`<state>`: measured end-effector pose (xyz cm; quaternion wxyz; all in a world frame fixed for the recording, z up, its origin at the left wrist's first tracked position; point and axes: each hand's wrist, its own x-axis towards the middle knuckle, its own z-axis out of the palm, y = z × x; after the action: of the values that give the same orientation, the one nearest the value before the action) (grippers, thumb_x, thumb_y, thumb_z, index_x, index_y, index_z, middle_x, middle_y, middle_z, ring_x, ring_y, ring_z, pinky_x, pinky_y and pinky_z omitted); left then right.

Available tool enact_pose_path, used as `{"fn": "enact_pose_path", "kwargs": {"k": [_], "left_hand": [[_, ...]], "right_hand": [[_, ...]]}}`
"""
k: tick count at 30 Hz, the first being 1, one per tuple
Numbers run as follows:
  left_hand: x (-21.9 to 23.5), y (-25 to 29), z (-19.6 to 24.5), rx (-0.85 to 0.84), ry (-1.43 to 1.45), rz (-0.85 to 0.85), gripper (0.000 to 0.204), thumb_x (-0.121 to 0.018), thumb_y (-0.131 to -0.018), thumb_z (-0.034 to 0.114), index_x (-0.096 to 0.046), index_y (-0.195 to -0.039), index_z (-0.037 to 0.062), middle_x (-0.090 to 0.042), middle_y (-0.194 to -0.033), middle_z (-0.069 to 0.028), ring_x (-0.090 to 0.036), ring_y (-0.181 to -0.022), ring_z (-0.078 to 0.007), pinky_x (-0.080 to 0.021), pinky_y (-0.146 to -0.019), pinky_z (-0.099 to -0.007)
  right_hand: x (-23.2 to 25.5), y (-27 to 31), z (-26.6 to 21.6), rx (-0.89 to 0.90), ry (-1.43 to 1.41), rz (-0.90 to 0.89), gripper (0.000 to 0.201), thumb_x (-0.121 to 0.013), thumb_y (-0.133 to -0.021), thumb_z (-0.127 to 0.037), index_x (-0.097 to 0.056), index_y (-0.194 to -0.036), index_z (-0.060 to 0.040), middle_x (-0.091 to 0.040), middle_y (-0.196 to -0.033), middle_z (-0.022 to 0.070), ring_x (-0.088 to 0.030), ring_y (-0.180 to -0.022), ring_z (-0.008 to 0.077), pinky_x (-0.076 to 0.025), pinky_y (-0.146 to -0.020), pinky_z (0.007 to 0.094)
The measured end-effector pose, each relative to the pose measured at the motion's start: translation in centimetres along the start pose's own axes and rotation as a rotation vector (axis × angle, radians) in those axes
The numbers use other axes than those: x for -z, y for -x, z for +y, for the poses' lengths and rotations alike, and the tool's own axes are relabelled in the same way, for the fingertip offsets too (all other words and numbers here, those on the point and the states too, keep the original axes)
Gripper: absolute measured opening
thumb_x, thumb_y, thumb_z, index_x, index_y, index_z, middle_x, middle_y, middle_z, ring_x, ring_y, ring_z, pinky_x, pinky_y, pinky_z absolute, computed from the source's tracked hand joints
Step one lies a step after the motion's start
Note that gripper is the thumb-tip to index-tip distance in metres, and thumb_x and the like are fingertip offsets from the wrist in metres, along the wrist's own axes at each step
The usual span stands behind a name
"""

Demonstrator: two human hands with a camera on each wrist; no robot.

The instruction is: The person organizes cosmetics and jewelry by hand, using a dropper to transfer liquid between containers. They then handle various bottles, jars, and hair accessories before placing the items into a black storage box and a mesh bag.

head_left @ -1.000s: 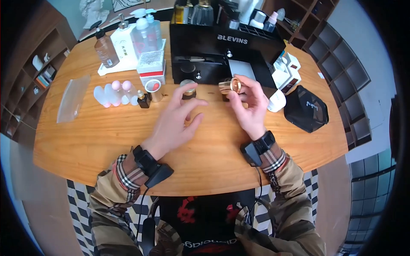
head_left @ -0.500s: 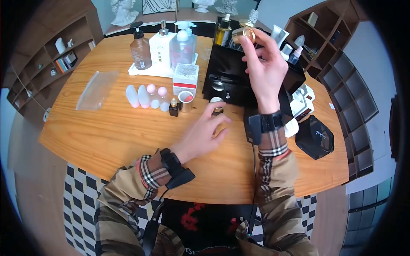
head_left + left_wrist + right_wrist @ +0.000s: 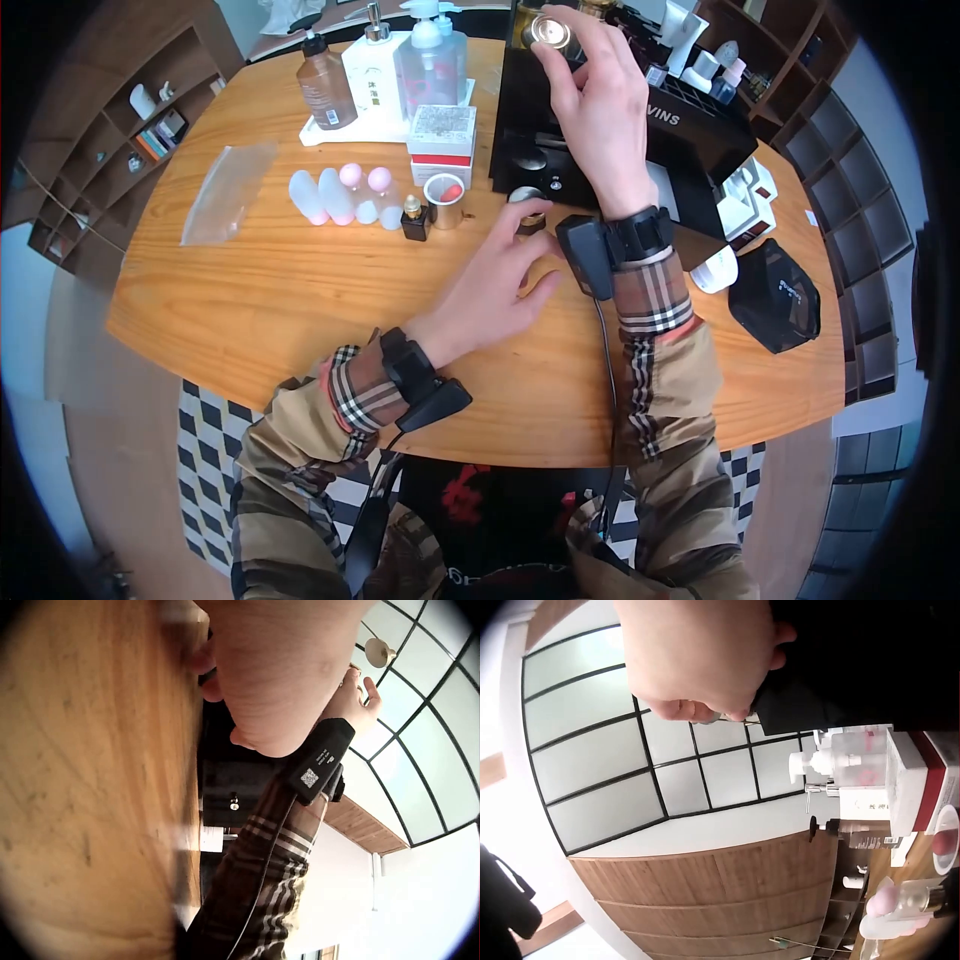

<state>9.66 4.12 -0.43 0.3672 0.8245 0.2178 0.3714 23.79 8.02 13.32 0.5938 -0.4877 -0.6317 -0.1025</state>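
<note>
In the head view the right hand (image 3: 605,110) pinches a gold round-topped item (image 3: 550,33) between thumb and fingers, over the left part of the black organizer (image 3: 540,115). The left hand (image 3: 490,285) is over the table, its fingers spread and loosely bent. Its index fingertip is at a small dark jar with a silvery lid (image 3: 528,207); whether it touches cannot be told. The left wrist view shows the back of the left hand (image 3: 285,667), with the right hand (image 3: 356,701) raised beyond. In the right wrist view, the right hand (image 3: 701,660) largely hides the item.
Left of the organizer stand a white box with a red band (image 3: 442,150), a cup (image 3: 445,205), a small dark bottle (image 3: 415,220), pink-topped bottles (image 3: 379,180) and pump bottles (image 3: 325,85). A clear pouch (image 3: 228,190) lies at left, a black pouch (image 3: 775,297) at right.
The right hand has lifted the gold item from in front of the organizer to above its left part. The left hand stays near the jar, and the head view has shifted.
</note>
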Motion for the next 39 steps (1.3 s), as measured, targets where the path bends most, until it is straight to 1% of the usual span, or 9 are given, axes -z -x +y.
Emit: {"fn": "enact_pose_path", "kwargs": {"k": [4, 10, 11, 12, 14, 30, 33, 35, 39], "left_hand": [[0.5, -0.3, 0.5, 0.043, -0.020, -0.030, 0.032, -0.070, -0.092, 0.009, -0.063, -0.122, 0.0057, -0.043, -0.145, -0.0118, -0.057, -0.075, -0.0194, -0.052, -0.072, -0.0325], [0.5, -0.4, 0.8, 0.060, -0.029, -0.043, 0.023, -0.069, -0.093, 0.012, -0.062, -0.113, 0.0027, -0.042, -0.147, -0.0141, -0.062, -0.077, -0.0255, -0.054, -0.075, -0.0371], [0.6, -0.3, 0.8, 0.071, -0.032, -0.052, 0.023, -0.069, -0.093, 0.013, -0.062, -0.113, 0.0028, -0.042, -0.147, -0.0141, -0.063, -0.078, -0.0258, -0.054, -0.075, -0.0374], [0.4, -0.2, 0.5, 0.074, -0.030, -0.052, 0.023, -0.069, -0.093, 0.013, -0.062, -0.113, 0.0028, -0.042, -0.147, -0.0141, -0.063, -0.078, -0.0258, -0.054, -0.075, -0.0374], [-0.1, 0.0, -0.1, 0.029, -0.036, -0.002, 0.042, -0.072, -0.090, 0.006, -0.065, -0.131, 0.0083, -0.046, -0.142, -0.0095, -0.051, -0.072, -0.0139, -0.049, -0.069, -0.0290], [1.1, -0.1, -0.2, 0.018, -0.048, 0.085, 0.023, -0.072, -0.090, 0.008, -0.065, -0.112, 0.0086, -0.048, -0.141, -0.0088, -0.052, -0.070, -0.0123, -0.048, -0.064, -0.0273], [1.4, -0.2, -0.1, 0.076, -0.098, 0.149, 0.021, -0.072, -0.090, 0.008, -0.066, -0.110, 0.0098, -0.052, -0.133, -0.0079, -0.053, -0.070, -0.0121, -0.048, -0.062, -0.0266], [1.3, -0.2, -0.8, 0.031, -0.203, 0.226, 0.020, -0.072, -0.088, 0.008, -0.060, -0.105, 0.0074, -0.052, -0.123, -0.0128, -0.062, -0.089, -0.0321, -0.052, -0.074, -0.0422], [1.3, -0.2, -0.8, 0.063, -0.228, 0.255, 0.026, -0.072, -0.088, 0.012, -0.056, -0.107, 0.0073, -0.051, -0.116, -0.0143, -0.061, -0.097, -0.0393, -0.052, -0.078, -0.0479]], "right_hand": [[-1.4, 0.3, 3.7, 0.283, 0.181, 0.054, 0.027, -0.076, -0.091, -0.013, -0.071, -0.117, -0.0059, -0.068, -0.104, 0.0098, -0.063, -0.060, 0.0182, -0.052, -0.059, 0.0301], [-2.1, 0.6, 5.6, 0.315, 0.190, 0.077, 0.015, -0.073, -0.091, -0.009, -0.073, -0.106, -0.0041, -0.069, -0.095, 0.0085, -0.061, -0.058, 0.0187, -0.051, -0.057, 0.0307], [-1.9, 0.8, 5.5, 0.239, 0.165, 0.045, 0.010, -0.071, -0.091, -0.012, -0.073, -0.099, -0.0051, -0.070, -0.098, 0.0114, -0.070, -0.084, 0.0371, -0.058, -0.074, 0.0430], [-1.9, 0.9, 5.5, 0.236, 0.165, 0.042, 0.010, -0.071, -0.091, -0.012, -0.073, -0.099, -0.0051, -0.070, -0.098, 0.0114, -0.070, -0.084, 0.0371, -0.058, -0.074, 0.0430], [-1.7, 1.0, 5.4, 0.212, 0.180, 0.004, 0.012, -0.070, -0.091, -0.013, -0.072, -0.099, -0.0050, -0.070, -0.096, 0.0123, -0.070, -0.084, 0.0373, -0.058, -0.074, 0.0435], [1.5, 3.3, 2.9, 0.119, 0.044, -0.191, 0.026, -0.071, -0.089, -0.012, -0.069, -0.116, -0.0093, -0.066, -0.120, 0.0101, -0.069, -0.083, 0.0324, -0.057, -0.067, 0.0395], [2.4, 6.1, 3.8, 0.322, 0.039, -0.205, 0.026, -0.070, -0.087, -0.002, -0.070, -0.113, -0.0086, -0.066, -0.122, 0.0077, -0.073, -0.089, 0.0271, -0.060, -0.069, 0.0356], [3.1, 8.9, 4.7, 0.279, 0.021, -0.224, 0.026, -0.070, -0.087, -0.002, -0.070, -0.112, -0.0085, -0.066, -0.120, 0.0077, -0.073, -0.089, 0.0278, -0.061, -0.068, 0.0348], [4.2, 12.3, 4.9, 0.083, 0.009, -0.493, 0.036, -0.069, -0.088, 0.000, -0.064, -0.123, -0.0067, -0.065, -0.121, 0.0113, -0.070, -0.078, 0.0263, -0.058, -0.062, 0.0332]]}}
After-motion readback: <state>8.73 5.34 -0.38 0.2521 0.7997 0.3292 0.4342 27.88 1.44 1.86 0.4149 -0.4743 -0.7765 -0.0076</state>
